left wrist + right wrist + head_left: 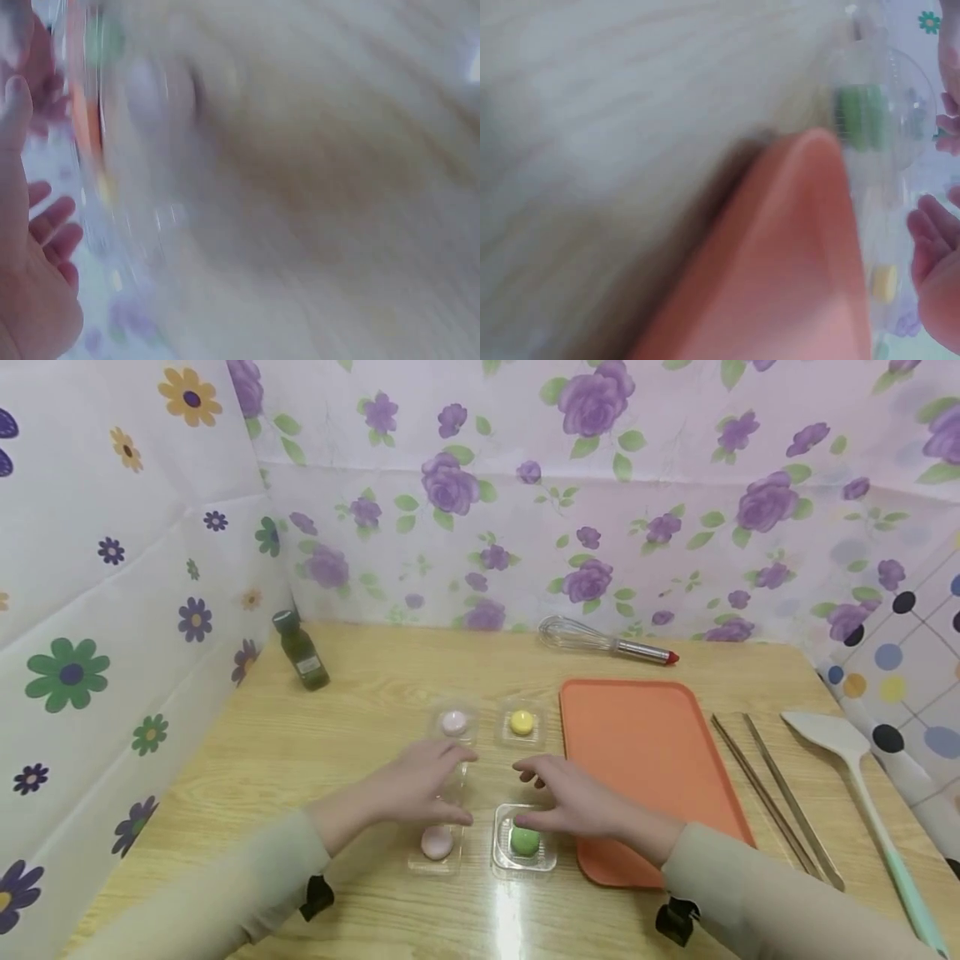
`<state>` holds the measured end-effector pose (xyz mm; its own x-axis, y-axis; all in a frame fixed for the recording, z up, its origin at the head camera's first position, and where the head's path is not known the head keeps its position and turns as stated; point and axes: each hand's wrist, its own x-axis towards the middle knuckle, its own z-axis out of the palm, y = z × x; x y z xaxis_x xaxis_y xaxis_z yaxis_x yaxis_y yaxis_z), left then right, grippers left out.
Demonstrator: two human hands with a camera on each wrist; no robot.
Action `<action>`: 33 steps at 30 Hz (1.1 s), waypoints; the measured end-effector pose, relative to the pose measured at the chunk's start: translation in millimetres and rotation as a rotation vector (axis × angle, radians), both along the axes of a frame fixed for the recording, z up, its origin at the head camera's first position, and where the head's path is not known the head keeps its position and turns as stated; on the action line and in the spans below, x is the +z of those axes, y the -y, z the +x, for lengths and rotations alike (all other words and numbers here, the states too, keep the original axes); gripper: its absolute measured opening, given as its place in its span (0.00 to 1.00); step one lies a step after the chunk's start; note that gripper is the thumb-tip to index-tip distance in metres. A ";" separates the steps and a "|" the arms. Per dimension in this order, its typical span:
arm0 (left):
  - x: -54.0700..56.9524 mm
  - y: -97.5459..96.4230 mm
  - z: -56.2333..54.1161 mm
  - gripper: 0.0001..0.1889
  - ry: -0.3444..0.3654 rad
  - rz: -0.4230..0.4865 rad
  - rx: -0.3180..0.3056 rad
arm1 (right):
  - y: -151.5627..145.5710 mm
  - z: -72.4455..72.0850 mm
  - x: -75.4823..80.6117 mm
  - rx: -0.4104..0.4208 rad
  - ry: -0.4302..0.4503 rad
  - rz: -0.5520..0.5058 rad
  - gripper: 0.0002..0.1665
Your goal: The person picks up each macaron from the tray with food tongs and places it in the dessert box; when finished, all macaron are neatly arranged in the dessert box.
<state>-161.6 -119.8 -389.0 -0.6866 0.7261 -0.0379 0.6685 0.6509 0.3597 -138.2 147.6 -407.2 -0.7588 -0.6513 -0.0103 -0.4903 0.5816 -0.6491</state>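
Note:
My left hand (420,781) hovers with loosely bent fingers over the left side of a group of clear plastic boxes, holding nothing. Facing it, my right hand (577,802) reaches in over the front right box (501,858), thumb overlapping the round green piece (526,842) inside; its fingers hold nothing either. A pale pink round piece (437,843) sits in the front left box, partly below my left thumb. Farther back are another pink piece (453,722) and a yellow one (522,722), each in its clear box. The left wrist view is blurred.
An orange tray (637,735) lies just right of the boxes, partly under my right forearm. Beyond it are metal chopsticks (787,793) and a white spatula (832,735) with a green handle. A whisk (592,639) lies at the back, and a dark green bottle (302,652) stands back left.

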 end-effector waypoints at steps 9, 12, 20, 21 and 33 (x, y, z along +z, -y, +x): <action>0.9 60.2 -19.6 0.40 0.104 0.011 0.082 | 36.5 -23.6 -3.3 0.012 0.194 -0.011 0.42; -1.2 69.2 -21.8 0.42 0.111 -0.038 0.080 | 46.2 -28.7 -4.4 0.008 0.232 -0.004 0.43; -8.1 67.9 -22.8 0.43 0.171 -0.054 0.119 | 67.2 -39.0 -9.6 0.048 0.245 -0.018 0.44; -8.2 66.5 -22.6 0.43 0.174 -0.046 0.119 | 68.7 -39.3 -9.6 0.048 0.242 -0.021 0.43; -0.3 55.8 -19.0 0.50 0.169 0.031 0.185 | 69.0 -40.6 3.5 -0.016 0.185 -0.063 0.34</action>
<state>-180.6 -175.5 -389.4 -0.7937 0.5913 -0.1430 0.4677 0.7434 0.4781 -178.7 78.6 -403.7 -0.7578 -0.6431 -0.1106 -0.3502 0.5438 -0.7626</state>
